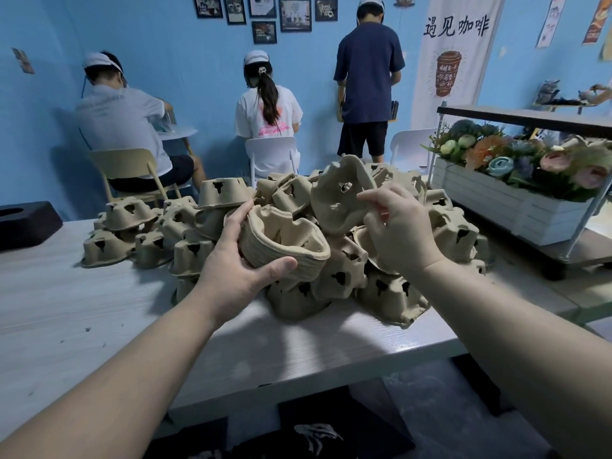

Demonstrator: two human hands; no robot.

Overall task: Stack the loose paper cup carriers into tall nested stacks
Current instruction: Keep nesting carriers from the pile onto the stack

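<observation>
**Two carriers lifted over the heap**

Our left hand [231, 260] curled its grip round a nested carrier stack [284, 241], rim up, above the pile of loose carriers [347, 276]. Our right hand [397, 226] pinched a single carrier [341, 193] by its edge. The worktop [82, 309] lay bare towards its near edge.

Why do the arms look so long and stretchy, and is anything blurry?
In the head view, the wide lens stretches the arms near the bottom edge and bends the shelf. The left hand and nested stack look sharp; the right hand is slightly soft. Soft shadows fall on the table.
</observation>
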